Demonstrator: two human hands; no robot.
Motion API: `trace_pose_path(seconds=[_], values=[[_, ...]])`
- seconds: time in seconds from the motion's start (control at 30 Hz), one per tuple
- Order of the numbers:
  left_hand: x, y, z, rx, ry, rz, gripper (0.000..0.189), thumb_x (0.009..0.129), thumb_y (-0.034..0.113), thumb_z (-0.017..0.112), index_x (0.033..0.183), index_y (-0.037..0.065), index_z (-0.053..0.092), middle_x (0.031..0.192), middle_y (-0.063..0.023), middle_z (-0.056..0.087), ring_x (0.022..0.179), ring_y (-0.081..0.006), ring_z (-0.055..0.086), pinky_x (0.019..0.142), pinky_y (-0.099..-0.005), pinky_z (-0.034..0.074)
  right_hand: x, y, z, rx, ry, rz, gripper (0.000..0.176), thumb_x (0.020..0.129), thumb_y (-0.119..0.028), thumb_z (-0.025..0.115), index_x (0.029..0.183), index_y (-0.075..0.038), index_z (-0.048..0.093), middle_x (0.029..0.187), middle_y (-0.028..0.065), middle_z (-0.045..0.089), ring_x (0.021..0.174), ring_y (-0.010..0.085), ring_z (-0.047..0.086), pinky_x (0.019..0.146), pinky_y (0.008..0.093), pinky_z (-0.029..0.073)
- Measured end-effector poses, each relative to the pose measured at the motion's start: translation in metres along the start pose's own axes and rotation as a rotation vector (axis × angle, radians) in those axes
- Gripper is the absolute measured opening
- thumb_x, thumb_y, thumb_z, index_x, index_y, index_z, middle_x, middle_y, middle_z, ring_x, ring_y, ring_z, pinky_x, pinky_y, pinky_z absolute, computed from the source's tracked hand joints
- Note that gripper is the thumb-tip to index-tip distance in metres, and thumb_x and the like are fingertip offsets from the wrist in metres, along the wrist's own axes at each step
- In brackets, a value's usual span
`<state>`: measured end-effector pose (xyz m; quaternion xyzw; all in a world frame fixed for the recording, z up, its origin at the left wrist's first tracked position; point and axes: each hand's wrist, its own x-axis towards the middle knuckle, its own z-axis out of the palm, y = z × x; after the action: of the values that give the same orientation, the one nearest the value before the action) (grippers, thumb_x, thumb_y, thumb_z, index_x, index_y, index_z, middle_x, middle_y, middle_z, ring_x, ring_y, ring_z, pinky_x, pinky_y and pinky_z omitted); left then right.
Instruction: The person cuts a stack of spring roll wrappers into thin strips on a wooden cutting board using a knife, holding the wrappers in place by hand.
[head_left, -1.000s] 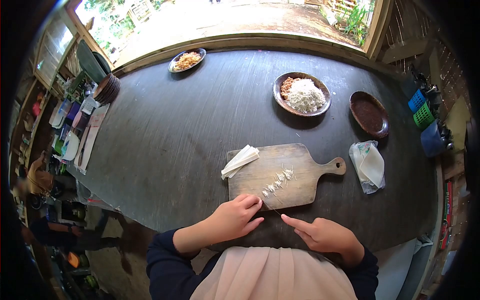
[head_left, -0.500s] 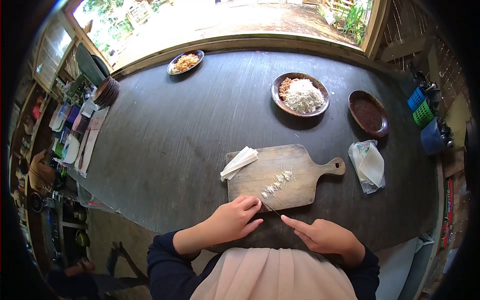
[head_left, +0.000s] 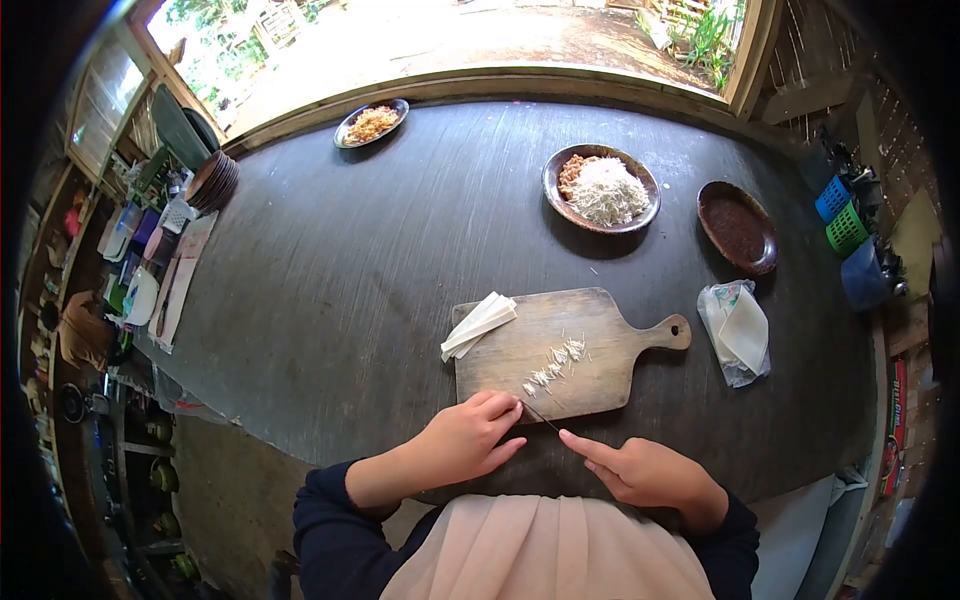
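Left fingers [head_left: 490, 403]: bunched at the tips, thumb apart; any piece they pinch is too small to tell
Right hand [head_left: 648, 468]: index finger extended, others curled; knife [head_left: 541, 417] handle hidden
Good slicing: tips tucked behind the blade, short even strokes
Knife axis: diagonal across the cutting board's [head_left: 600, 370] near edge, pointing far-left
White strips [head_left: 482, 325]: over the left edge, long axis near-left to far-right

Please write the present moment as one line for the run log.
left hand: at board's near edge | right hand: on knife | cutting board: white strips, shreds | bowl: heaped shreds
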<state>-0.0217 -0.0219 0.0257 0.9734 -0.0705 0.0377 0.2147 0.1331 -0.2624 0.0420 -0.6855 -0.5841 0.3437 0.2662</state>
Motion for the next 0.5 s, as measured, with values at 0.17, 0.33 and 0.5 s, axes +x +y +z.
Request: trace_pose_path(seconds=[0.17, 0.33, 0.5], values=[[0.000, 0.000, 0.001, -0.001, -0.002, -0.006, 0.038, 0.092, 0.027, 0.068, 0.113, -0.004, 0.066, 0.114, -0.0123, 0.061, 0.106, -0.0275, 0.062, 0.087, -0.0333, 0.055, 0.004, 0.003, 0.004, 0.002, -0.010, 0.035, 0.058, 0.096, -0.013, 0.056, 0.152, -0.013, 0.039, 0.052, 0.0193, 0.051, 0.043, 0.0360, 0.053, 0.045, 0.0462, 0.043], [0.000, 0.001, 0.001, 0.010, -0.002, -0.003, 0.037, 0.092, 0.027, 0.068, 0.112, -0.004, 0.066, 0.113, -0.0121, 0.061, 0.106, -0.0273, 0.062, 0.086, -0.0330, 0.055, 0.006, 0.004, 0.005, -0.004, -0.016, 0.063, 0.058, 0.098, -0.014, 0.055, 0.153, -0.019, 0.037, 0.051, 0.0185, 0.050, 0.044, 0.0359, 0.054, 0.047, 0.0450, 0.044], [0.001, 0.002, 0.000, 0.007, -0.001, -0.009, 0.038, 0.092, 0.027, 0.068, 0.114, -0.004, 0.065, 0.113, -0.0128, 0.061, 0.106, -0.0278, 0.062, 0.086, -0.0334, 0.055, -0.002, -0.001, -0.006, 0.006, -0.077, 0.098, 0.057, 0.098, -0.014, 0.055, 0.153, -0.019, 0.037, 0.053, 0.0190, 0.053, 0.045, 0.0367, 0.055, 0.047, 0.0456, 0.044]])
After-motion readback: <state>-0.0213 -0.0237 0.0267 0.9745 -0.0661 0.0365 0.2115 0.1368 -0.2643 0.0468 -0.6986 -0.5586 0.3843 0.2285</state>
